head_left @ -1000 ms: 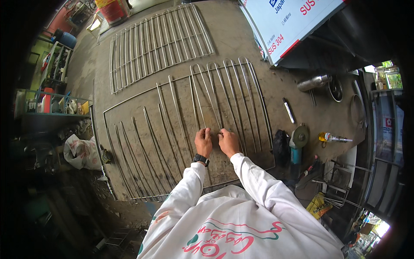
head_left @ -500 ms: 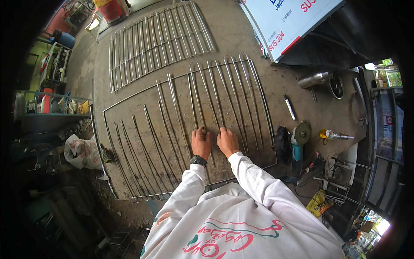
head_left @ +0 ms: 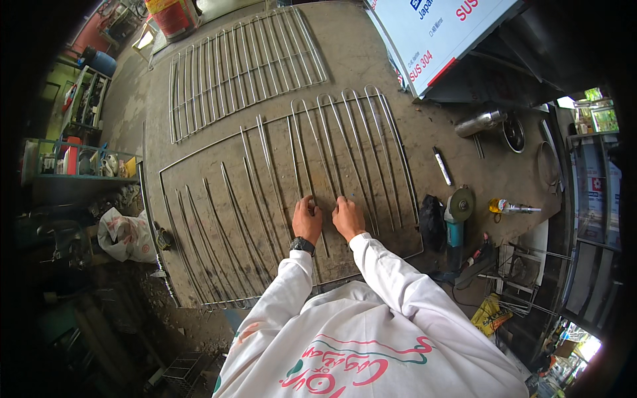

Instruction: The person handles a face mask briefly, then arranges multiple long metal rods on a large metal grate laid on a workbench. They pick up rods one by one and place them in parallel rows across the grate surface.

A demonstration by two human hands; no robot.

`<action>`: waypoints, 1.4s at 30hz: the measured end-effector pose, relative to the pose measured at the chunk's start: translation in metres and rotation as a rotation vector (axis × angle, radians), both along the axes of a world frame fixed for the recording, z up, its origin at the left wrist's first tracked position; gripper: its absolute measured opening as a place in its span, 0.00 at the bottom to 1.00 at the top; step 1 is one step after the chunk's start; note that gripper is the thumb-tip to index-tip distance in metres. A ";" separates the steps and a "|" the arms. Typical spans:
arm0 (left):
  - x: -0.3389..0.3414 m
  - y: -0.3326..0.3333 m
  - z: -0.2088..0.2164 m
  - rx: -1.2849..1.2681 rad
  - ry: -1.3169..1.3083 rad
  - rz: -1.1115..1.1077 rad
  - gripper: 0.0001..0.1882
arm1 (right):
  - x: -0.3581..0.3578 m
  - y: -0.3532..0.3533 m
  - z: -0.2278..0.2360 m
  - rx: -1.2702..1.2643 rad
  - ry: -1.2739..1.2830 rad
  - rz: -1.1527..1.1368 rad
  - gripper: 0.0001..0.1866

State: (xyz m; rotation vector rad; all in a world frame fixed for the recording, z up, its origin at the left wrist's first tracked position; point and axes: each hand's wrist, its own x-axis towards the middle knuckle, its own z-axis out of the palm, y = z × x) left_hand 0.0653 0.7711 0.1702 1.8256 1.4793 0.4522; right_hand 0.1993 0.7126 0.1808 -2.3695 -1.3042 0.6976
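My left hand (head_left: 307,220) and my right hand (head_left: 348,219) are close together over the worktable, a small gap between them. Each has its fingers closed on a thin metal rod; the fingertips partly hide the grip. Above them, several U-bent rods (head_left: 300,101) have their rounded ends at the far rail of a rectangular wire frame (head_left: 199,150). Left of my hands, more long rods (head_left: 233,192) lie side by side within the frame, their far ends short of that rail. Which bent rod each held leg belongs to is hard to tell.
A wire rack (head_left: 249,65) with parallel bars lies farther back. To the right are a marker (head_left: 442,167), an angle grinder (head_left: 455,229), a yellow-ended bottle (head_left: 502,206) and a steel cylinder (head_left: 481,123). A large film-covered metal box (head_left: 431,40) stands at the back right.
Both hands stay nearly in place on the rods, with only a slight shift to the left. The whole view has moved a little.
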 end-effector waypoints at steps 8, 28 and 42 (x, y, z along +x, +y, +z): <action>0.000 -0.001 -0.003 0.017 -0.030 0.008 0.21 | 0.002 -0.002 -0.014 -0.023 0.042 -0.017 0.09; -0.004 -0.006 0.002 0.021 -0.058 0.002 0.20 | 0.007 -0.013 0.005 0.051 0.110 0.052 0.08; -0.011 -0.007 -0.011 0.038 -0.122 -0.036 0.22 | 0.005 -0.016 0.000 0.077 0.062 0.036 0.07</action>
